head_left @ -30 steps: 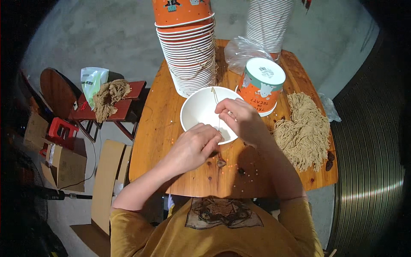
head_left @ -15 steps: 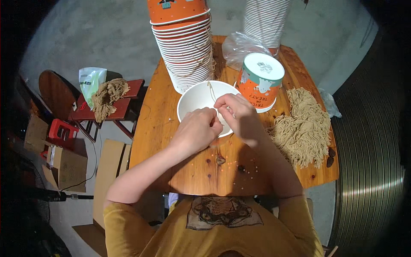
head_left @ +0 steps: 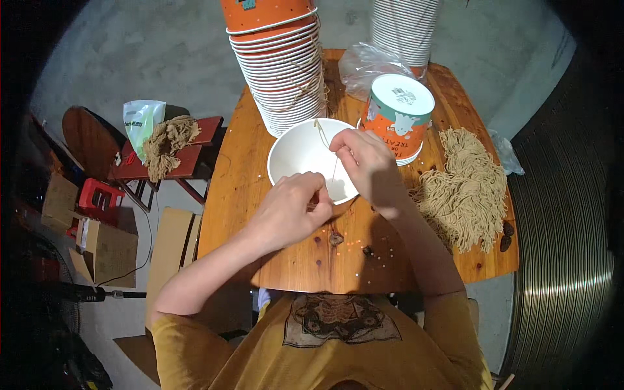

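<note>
A paper bucket point(head_left: 292, 153), white inside, lies with its mouth toward me on the wooden table. A thin tan cord point(head_left: 320, 132) loops from its far rim toward my right hand point(head_left: 369, 166), whose thumb and fingers pinch it over the bucket's right side. A strand drops from those fingertips across the white inside. My left hand point(head_left: 292, 207) is at the near rim, thumb and forefinger closed together. Whatever lies between its fingertips is too small to make out. A pile of tan cords point(head_left: 471, 188) rests beside my right forearm.
A tall stack of orange and white buckets point(head_left: 279, 71) stands behind the bucket. An upside-down orange bucket point(head_left: 393, 123) sits right of it, near a clear plastic bag point(head_left: 367, 68) and another stack point(head_left: 406, 32). More cords point(head_left: 168, 146) lie on a red bench point(head_left: 205, 133) at left.
My hands have drawn apart slightly, the right moving up and right, the left down and left. More of the cord now shows between them.
</note>
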### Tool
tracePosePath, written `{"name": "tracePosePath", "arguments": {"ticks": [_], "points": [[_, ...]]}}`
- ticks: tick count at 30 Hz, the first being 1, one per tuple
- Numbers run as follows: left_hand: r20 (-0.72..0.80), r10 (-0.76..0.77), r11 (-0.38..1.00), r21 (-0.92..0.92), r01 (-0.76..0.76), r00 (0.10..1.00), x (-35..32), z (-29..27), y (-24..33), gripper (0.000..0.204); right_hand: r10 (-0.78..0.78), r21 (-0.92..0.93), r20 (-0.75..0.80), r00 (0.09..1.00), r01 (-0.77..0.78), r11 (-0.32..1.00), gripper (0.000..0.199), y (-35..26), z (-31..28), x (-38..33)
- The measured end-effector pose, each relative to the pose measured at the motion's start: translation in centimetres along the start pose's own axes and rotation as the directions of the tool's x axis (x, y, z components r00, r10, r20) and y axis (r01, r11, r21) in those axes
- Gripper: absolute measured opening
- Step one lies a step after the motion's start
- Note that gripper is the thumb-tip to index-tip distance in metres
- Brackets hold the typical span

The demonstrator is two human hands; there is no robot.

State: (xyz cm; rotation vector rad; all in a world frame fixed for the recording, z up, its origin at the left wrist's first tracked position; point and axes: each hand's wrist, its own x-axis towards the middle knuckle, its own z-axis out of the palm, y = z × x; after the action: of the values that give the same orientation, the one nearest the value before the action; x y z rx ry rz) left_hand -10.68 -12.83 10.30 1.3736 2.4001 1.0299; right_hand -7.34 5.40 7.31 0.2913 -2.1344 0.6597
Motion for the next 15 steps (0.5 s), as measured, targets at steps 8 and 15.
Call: {"name": "tracePosePath", "arguments": {"ticks": [8,15], "points": [[-0.031,-0.007,0.995,-0.098,0.004,1.0,-0.9,0.5,0.7,0.018,0.051,0.035,0.015,0.999,-0.051,0.998,0.014,0.0,-0.1,0.0],[-0.028,0.315,0.94,0.149,-0.308,0.949,-1.0,1.1,-0.9,0.018,0.048,0.062,0.064,0.997,-0.052,0.997,0.011,-0.2,-0.4,0.5]]}}
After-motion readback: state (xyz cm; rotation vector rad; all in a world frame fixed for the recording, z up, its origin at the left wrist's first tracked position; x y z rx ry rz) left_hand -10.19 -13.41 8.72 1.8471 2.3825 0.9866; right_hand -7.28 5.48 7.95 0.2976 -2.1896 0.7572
